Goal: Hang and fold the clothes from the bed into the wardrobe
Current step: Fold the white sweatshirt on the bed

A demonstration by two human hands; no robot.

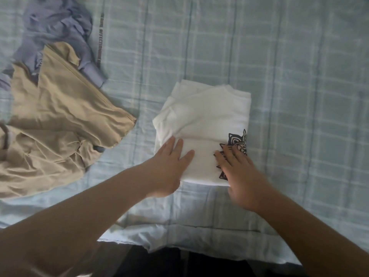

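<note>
Folded white shirt (201,128) is pressed flat on bed (299,96) by left hand (167,168) and right hand (242,180), fingers (178,145) spread, gripping nothing, likely to set creases.

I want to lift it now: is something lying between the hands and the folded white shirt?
Nothing visible: the left hand and right hand rest flat, open, directly on the folded white printed shirt.
</note>
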